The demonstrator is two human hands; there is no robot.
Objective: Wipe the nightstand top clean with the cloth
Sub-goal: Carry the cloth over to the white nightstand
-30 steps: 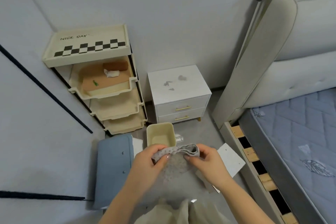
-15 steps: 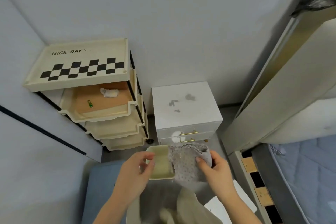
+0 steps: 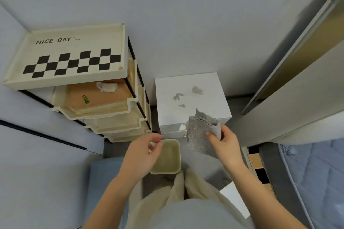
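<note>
The small white nightstand [image 3: 208, 102] stands against the wall, its top marked by three grey smudges [image 3: 197, 90]. My right hand [image 3: 224, 141] holds a grey dotted cloth [image 3: 200, 133] bunched up, just in front of the nightstand's front right corner and above its drawers. My left hand [image 3: 142, 151] hovers with loosely curled fingers over the left rim of a cream bin [image 3: 168, 157] on the floor, holding nothing.
A cream tiered storage rack [image 3: 74, 65] with a checkered "NICE DAY" top stands left of the nightstand. A padded headboard [image 3: 290, 102] and bed with blue mattress [image 3: 316, 173] are on the right. A blue box [image 3: 104, 176] lies on the floor at lower left.
My left hand let go of the cloth and moved left over the bin. My right hand lifted the cloth up toward the nightstand. The view came closer to the nightstand.
</note>
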